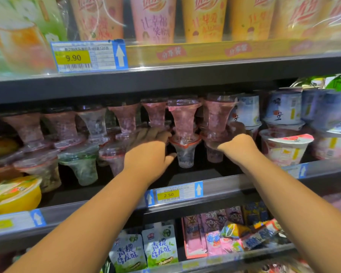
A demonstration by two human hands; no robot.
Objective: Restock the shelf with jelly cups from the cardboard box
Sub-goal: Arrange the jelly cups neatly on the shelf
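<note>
Nearest, the grey metal shelf edge [234,186] with its yellow price tag [168,195] sits under my forearms. Beyond it, my left hand [150,154] spreads loose beside a clear pink-filled flared plastic jelly cup [184,123], probably to keep the stacked pair upright. My right hand [237,143] curls round the neighbouring pink jelly cup stack [217,123], steadying it. No cardboard box shows.

Pink-tinted clear jelly cups [183,117] on the middle shelf [220,186], stacked in two tiers: lower ones upright, upper ones inverted, rim to rim.
</note>
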